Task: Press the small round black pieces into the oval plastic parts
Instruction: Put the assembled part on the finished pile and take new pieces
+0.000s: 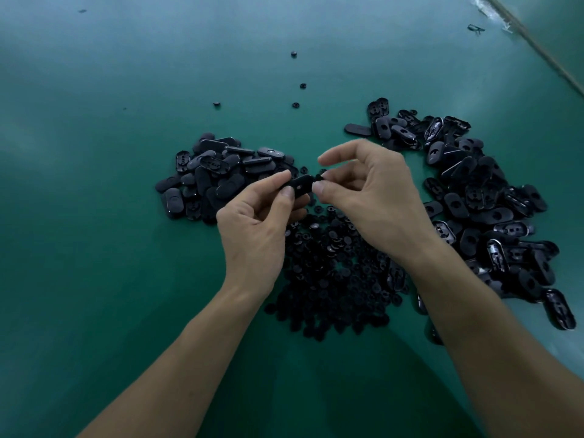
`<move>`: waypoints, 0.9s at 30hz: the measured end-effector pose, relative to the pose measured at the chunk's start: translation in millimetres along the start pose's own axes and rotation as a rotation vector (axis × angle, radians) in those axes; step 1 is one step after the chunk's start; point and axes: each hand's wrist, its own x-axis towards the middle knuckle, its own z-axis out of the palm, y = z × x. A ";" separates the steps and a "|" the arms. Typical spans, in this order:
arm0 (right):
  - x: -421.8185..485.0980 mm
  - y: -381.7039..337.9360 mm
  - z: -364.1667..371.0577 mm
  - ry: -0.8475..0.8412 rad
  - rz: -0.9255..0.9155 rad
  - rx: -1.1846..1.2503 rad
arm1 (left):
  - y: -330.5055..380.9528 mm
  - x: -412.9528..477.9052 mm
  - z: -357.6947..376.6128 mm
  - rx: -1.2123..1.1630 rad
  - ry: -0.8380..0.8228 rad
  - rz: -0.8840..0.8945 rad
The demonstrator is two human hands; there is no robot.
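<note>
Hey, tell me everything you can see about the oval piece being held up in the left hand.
The oval part is black, matte-looking plastic with a small pale opening near its middle. It is held in the air, long axis left to right, tilted slightly. The left hand pinches its left end. The right hand pinches a small round black piece at its right end; whether they touch is unclear.

Table: plain teal-green, pale sheen toward the far edge.
Oval plastic parts: black, some with glossy grey highlights.
Small round pieces: black throughout.
Held oval part: black, one small pale mark.
Edge strip: tan, at the far right corner.
</note>
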 end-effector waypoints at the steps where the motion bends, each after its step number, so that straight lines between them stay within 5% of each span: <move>1: -0.1 -0.2 0.3 0.003 0.003 -0.005 | 0.3 -0.1 0.1 0.004 -0.006 0.005; 27: -4.8 -11.8 14.9 0.065 -0.023 -0.253 | 3.4 0.7 -0.2 0.077 -0.091 0.019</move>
